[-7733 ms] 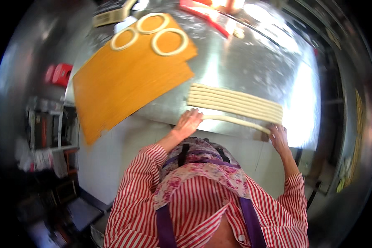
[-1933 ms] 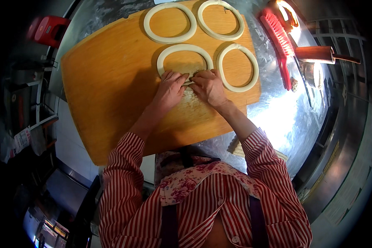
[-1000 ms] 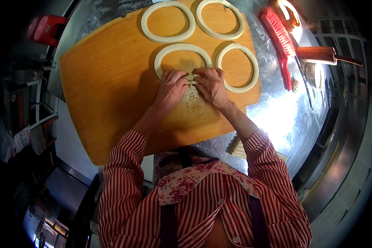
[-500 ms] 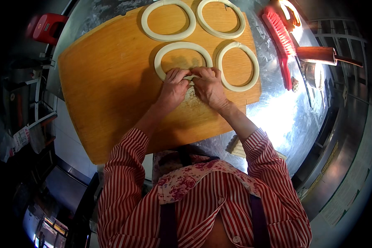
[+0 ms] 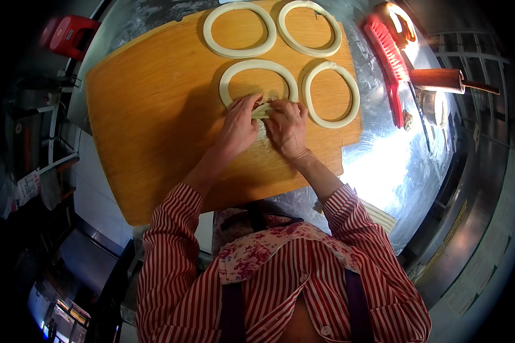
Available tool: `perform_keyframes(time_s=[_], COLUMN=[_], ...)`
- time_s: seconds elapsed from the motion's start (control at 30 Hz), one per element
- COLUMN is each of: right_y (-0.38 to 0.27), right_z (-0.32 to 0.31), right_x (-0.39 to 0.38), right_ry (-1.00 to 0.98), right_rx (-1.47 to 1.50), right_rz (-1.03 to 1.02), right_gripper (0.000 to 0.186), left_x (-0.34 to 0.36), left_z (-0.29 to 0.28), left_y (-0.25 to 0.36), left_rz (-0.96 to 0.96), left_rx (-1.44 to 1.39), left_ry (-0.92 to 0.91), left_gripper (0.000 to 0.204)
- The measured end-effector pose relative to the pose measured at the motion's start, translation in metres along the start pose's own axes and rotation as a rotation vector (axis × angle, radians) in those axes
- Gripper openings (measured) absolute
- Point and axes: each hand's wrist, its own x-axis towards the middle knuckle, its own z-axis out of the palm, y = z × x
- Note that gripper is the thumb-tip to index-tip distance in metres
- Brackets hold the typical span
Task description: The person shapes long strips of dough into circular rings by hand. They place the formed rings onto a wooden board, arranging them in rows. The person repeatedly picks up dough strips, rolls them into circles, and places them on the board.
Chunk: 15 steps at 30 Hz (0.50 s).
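My left hand [image 5: 241, 124] and my right hand [image 5: 286, 127] meet at the near side of a pale dough ring [image 5: 229, 78], their fingers pinched on its dough where two lengths seem to join. My fingers partly hide that stretch. Three other rings lie on the wooden board [image 5: 137, 126]: one at top left [image 5: 240, 51], one at top right [image 5: 309, 48] and one to the right [image 5: 331, 122]. Pale flour marks the wood just below my fingers.
The steel counter [image 5: 383, 160] carries a red-bristled brush [image 5: 386, 48], a wooden rolling pin [image 5: 438, 80], a small metal container [image 5: 435, 108] and dough strips [image 5: 372, 214], partly behind my right arm. A red device [image 5: 74, 37] stands top left; dark shelving [image 5: 34, 143] is at the left.
Earlier both hands held a strip on the steel counter; now they pinch a ring on the board, where four rings lie instead of three. Lately my fingers have only shifted slightly at the join.
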Motion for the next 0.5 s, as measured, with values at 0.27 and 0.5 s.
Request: perform_keyframes(time_s=[0.27,0.5], right_y=[-0.008,-0.023], right_z=[-0.004,-0.018], right_x=[-0.018,-0.038], right_ry=[-0.069,-0.143], right_rx=[-0.172,-0.256], right_rz=[-0.085,0.007], right_gripper=[0.026,0.046], left_x=[0.017,0.018], left_z=[0.002,0.013], left_y=[0.002,-0.007], left_rz=[0.01,-0.033], left_rx=[-0.122,-0.171], left_ry=[-0.122,-0.17], left_gripper=[0.074,0.065])
